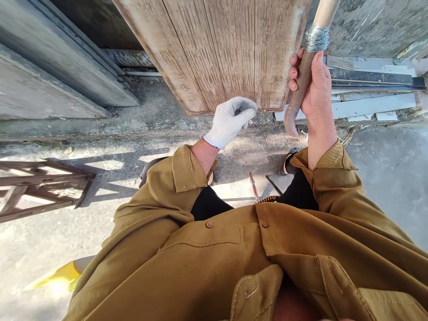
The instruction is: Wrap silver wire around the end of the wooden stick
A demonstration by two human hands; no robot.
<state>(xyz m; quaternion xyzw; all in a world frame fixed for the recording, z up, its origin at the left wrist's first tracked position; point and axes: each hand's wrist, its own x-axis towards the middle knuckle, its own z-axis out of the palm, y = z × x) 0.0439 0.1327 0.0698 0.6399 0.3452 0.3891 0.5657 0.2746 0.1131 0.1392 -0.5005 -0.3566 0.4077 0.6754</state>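
Note:
My right hand (317, 91) is bare and wrapped around a wooden stick (298, 91) with a bent lower end. Just above its fingers, silvery wire (316, 38) is wound in many turns around the stick, where a paler wooden piece (326, 12) continues upward out of view. My left hand (230, 119) wears a white knitted glove and is apart from the stick, to its left. Its thumb and fingers pinch together on what looks like a thin wire strand (261, 97), which shows only faintly against the boards.
A weathered plank door (227, 53) leans in front of me. Stacked boards and strips (372, 107) lie at the right by the wall. A wooden ladder-like frame (43, 187) stands left. Near my feet lie a reddish rod (253, 185) and a dark thin tool (273, 183).

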